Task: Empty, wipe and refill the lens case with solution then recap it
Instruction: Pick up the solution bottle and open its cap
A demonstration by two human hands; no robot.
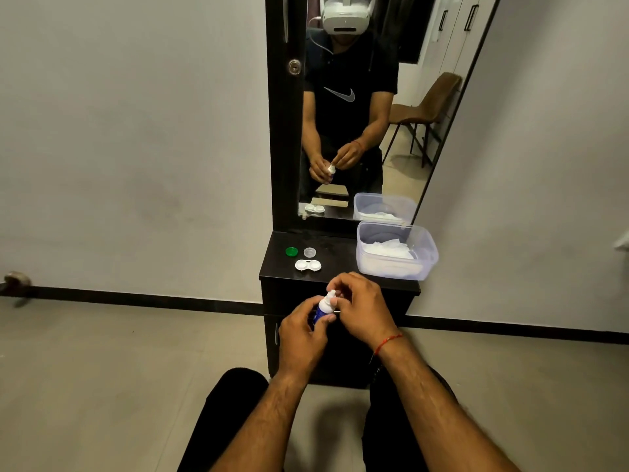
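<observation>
While left hand (pixel 301 335) grips the solution bottle (pixel 321 310), right hand (pixel 362 306) pinches its white tip; open lens case (pixel 308 265) sits near the cabinet top's (pixel 340 248) front edge, caps behind.

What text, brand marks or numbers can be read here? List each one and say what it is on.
No words or numbers can be read.
Shirt in the mirror: a pale swoosh logo on the chest, no lettering.
Solution bottle, held in the left hand with the right hand at its tip: blue label, mostly covered by fingers, print too small to read.
Green cap, clear cap, lens case: no marking can be made out.
</observation>
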